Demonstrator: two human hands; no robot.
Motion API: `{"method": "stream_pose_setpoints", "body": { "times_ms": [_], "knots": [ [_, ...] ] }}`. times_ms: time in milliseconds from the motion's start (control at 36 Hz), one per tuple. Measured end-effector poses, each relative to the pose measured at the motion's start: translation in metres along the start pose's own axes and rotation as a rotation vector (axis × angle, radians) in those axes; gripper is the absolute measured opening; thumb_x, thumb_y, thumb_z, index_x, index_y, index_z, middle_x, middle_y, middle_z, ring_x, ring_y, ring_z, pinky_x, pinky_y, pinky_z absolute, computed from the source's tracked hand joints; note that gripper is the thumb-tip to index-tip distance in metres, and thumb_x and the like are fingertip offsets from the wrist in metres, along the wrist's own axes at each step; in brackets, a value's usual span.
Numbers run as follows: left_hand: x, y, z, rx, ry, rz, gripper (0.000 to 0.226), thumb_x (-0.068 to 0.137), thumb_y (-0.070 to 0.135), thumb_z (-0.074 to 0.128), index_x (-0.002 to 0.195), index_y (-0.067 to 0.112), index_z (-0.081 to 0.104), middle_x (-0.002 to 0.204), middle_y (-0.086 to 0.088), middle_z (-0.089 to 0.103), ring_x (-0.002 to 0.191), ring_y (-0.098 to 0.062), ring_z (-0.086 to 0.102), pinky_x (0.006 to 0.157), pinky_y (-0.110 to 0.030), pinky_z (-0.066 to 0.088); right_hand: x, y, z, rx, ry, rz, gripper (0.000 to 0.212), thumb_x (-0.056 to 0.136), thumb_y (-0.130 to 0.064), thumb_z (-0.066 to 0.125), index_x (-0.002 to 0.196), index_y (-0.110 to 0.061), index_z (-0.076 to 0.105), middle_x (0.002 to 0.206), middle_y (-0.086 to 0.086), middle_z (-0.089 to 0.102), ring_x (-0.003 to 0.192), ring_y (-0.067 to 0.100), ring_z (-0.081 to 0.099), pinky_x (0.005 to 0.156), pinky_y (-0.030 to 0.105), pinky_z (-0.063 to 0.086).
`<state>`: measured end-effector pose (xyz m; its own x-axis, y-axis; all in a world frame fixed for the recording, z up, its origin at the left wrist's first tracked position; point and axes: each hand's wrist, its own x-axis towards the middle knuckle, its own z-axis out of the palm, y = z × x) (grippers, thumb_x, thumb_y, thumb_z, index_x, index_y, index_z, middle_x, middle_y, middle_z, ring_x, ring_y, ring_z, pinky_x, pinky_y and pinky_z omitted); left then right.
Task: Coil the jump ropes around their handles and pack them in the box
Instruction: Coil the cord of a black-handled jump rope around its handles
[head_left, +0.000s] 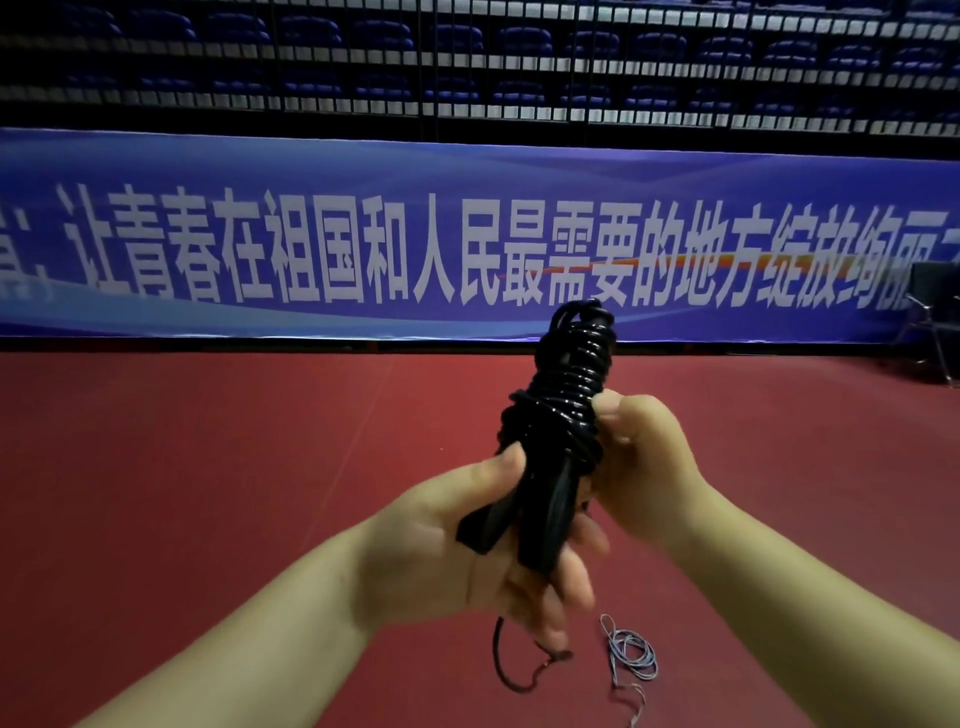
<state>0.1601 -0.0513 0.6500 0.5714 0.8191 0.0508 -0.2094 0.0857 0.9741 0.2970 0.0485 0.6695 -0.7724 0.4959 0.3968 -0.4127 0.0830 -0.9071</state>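
Observation:
I hold a black jump rope (563, 410) upright in front of me, its glossy cord wound in many turns around the two black handles (540, 514). My left hand (467, 551) grips the lower ends of the handles, thumb laid against the coil. My right hand (641, 457) pinches the coil from the right side, thumb on the turns. No box is in view.
On the red sports floor below my hands lie a loose dark cord (511, 662) and a thin grey-blue coiled rope (631, 654). A blue banner (363, 244) with white characters runs along the back. A black chair (935, 317) stands at the far right.

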Motion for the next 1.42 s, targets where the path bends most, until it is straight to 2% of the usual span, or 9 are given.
{"method": "stream_pose_setpoints", "body": {
  "times_ms": [139,361,556,750,944,1056,1222,1333,1417],
  "knots": [
    [0.007,-0.008,0.001,-0.237,-0.126,0.017,0.059,0.081,0.066,0.054,0.106,0.013,0.062,0.084,0.000,0.063,0.062,-0.007,0.060,0.071,-0.031,0.056,0.001,-0.001,-0.005,-0.179,-0.071,0.091,0.028,0.056,-0.043,0.061,0.067,-0.018,0.055,0.050,0.000,0.044,0.040,0.012,0.038,0.041,0.019,0.029],
    [0.004,0.006,0.002,-0.107,0.329,-0.132,0.080,0.068,0.086,0.026,0.077,0.015,0.063,0.061,-0.001,0.054,0.039,-0.005,0.028,0.045,-0.019,0.034,0.000,-0.007,-0.020,-0.352,-0.172,0.204,0.030,0.081,-0.039,0.032,0.069,-0.012,0.036,0.045,-0.013,0.038,0.040,0.004,0.026,0.042,0.016,0.022],
    [-0.001,0.007,0.003,0.047,0.431,-0.149,0.076,0.070,0.078,0.026,0.078,0.012,0.062,0.061,-0.005,0.053,0.039,-0.006,0.025,0.041,-0.018,0.024,-0.001,-0.010,-0.017,-0.419,-0.259,0.225,0.037,0.088,-0.045,0.031,0.069,-0.014,0.035,0.048,-0.017,0.038,0.044,0.005,0.023,0.046,0.023,0.015],
    [-0.004,0.017,0.006,0.375,0.612,-0.066,0.067,0.071,0.069,0.030,0.082,0.010,0.060,0.056,-0.007,0.056,0.038,-0.011,0.028,0.046,-0.026,0.018,0.002,-0.010,-0.011,-0.506,-0.167,0.236,0.046,0.095,-0.056,0.034,0.077,-0.014,0.040,0.058,-0.010,0.041,0.045,0.006,0.028,0.044,0.018,0.023],
    [-0.007,0.023,0.003,0.753,0.755,-0.089,0.065,0.080,0.065,0.030,0.080,0.006,0.058,0.059,-0.004,0.058,0.040,-0.004,0.043,0.045,-0.011,0.032,0.003,-0.011,-0.003,-0.737,-0.102,0.339,0.065,0.070,-0.077,0.024,0.079,-0.013,0.038,0.066,0.004,0.026,0.052,0.013,0.022,0.048,0.024,0.022],
    [-0.010,0.018,0.000,1.227,0.903,-0.175,0.068,0.080,0.074,0.020,0.078,0.015,0.054,0.070,0.006,0.060,0.066,-0.013,0.055,0.068,-0.034,0.046,0.005,-0.003,-0.002,-0.710,-0.040,0.426,0.079,0.069,-0.090,0.023,0.079,-0.015,0.046,0.062,-0.001,0.028,0.051,0.013,0.023,0.051,0.026,0.023],
    [-0.013,0.020,0.004,1.732,1.033,-0.216,0.058,0.072,0.072,0.012,0.082,0.025,0.045,0.074,0.007,0.054,0.076,-0.020,0.053,0.061,-0.034,0.034,0.008,-0.002,0.003,-0.458,-0.013,0.455,0.059,0.064,-0.079,0.039,0.063,-0.021,0.049,0.056,-0.007,0.029,0.045,0.009,0.022,0.044,0.022,0.018],
    [-0.017,0.024,0.004,1.617,1.010,-0.170,0.067,0.068,0.080,0.014,0.087,0.025,0.047,0.078,0.008,0.056,0.076,-0.017,0.053,0.065,-0.037,0.040,0.013,-0.002,0.008,-0.487,0.025,0.366,0.052,0.051,-0.077,0.045,0.047,-0.026,0.044,0.055,-0.006,0.027,0.044,0.009,0.020,0.043,0.022,0.017],
    [-0.020,0.028,-0.002,1.029,0.841,-0.063,0.090,0.057,0.085,0.033,0.100,0.010,0.058,0.082,0.002,0.060,0.072,-0.016,0.054,0.071,-0.034,0.045,0.015,-0.001,0.009,-0.452,0.045,0.325,0.050,0.048,-0.074,0.045,0.053,-0.026,0.038,0.055,-0.005,0.026,0.045,0.009,0.019,0.043,0.023,0.015]
  ]
}}
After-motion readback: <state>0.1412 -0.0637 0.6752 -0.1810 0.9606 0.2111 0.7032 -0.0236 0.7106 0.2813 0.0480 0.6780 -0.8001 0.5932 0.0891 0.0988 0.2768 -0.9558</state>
